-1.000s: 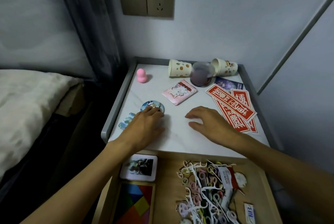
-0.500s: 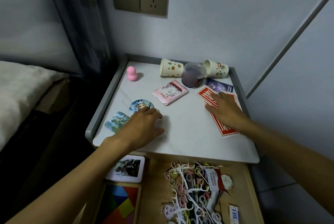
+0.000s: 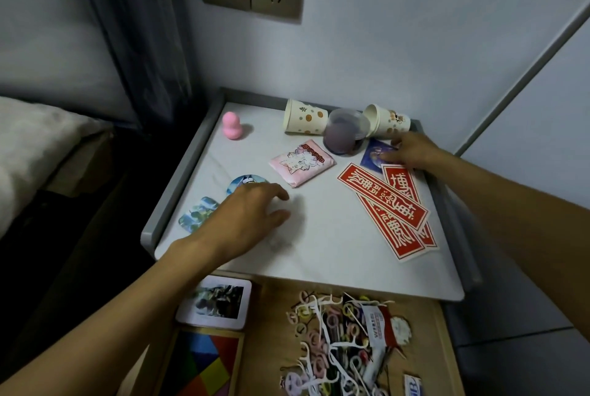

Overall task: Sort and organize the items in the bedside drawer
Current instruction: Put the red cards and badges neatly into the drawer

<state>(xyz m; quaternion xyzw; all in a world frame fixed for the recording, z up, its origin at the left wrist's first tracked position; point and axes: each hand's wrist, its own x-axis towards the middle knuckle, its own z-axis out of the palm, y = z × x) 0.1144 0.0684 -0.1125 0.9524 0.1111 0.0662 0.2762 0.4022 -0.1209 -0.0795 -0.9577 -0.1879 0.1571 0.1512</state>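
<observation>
A bed point(image 3: 28, 146) with a pale cover runs along the left, and beside it stands the bedside unit with its white worktop point(image 3: 335, 245) inside a grey raised rim. Below the worktop the wooden drawer point(image 3: 274, 303) is pulled open.

The left hand point(image 3: 252, 216) lies palm down on the worktop, fingers loosely curved and gripping nothing, its fingertips over the near edge of a round badge point(image 3: 244, 181). The right hand point(image 3: 412, 153) reaches to the far right corner with its fingers fairly straight and its tips resting on a dark blue card point(image 3: 372, 156) — pressing it, not closed round it.

Long red stickers point(image 3: 383, 200) lie overlapped on the right side of the worktop. At the back two paper cups, a spotted cup point(image 3: 305, 121) and a printed cup point(image 3: 388, 122), lie tipped over with a clear tub point(image 3: 343, 137) on its side between them. A pink packet point(image 3: 301, 162) lies flat in the middle, a pink sponge point(image 3: 231, 125) stands upright at the back left, and a small glossy card point(image 3: 198, 215) lies by the left rim.

In the drawer, a tangram puzzle point(image 3: 204, 363) sits at the near left with a photo card point(image 3: 217, 303) just behind it — to the right is a tangled pile of floss picks and hair ties point(image 3: 332, 341).
</observation>
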